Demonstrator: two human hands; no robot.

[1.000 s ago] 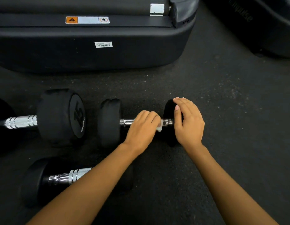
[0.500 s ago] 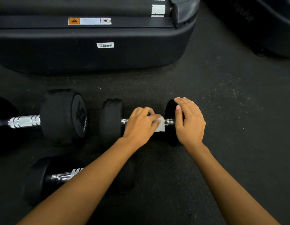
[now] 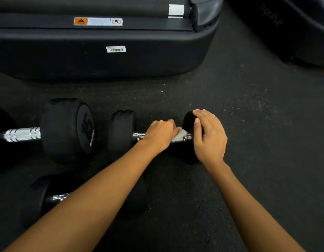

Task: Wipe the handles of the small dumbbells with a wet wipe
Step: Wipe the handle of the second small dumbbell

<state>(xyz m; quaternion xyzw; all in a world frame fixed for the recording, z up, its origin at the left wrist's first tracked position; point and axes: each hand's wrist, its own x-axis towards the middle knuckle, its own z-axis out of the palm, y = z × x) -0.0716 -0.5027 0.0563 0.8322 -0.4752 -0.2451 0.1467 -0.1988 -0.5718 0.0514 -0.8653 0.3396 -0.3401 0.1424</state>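
Dumbbell handle (image 3: 138, 136) is getting wiped on the dark gym floor (image 3: 248, 124), just in front of a treadmill base (image 3: 103, 60). The left hand (image 3: 160, 135) is curling its fingers over the chrome bar, clamping a white wet wipe (image 3: 180, 136) near its right end. The right hand (image 3: 209, 137), fingers straight and together, is pressing on the end weight (image 3: 187, 120). A larger dumbbell (image 3: 66, 130) and a nearer dumbbell (image 3: 37, 199) are lying to the left, so the job is likely running partway; their condition cannot be told.
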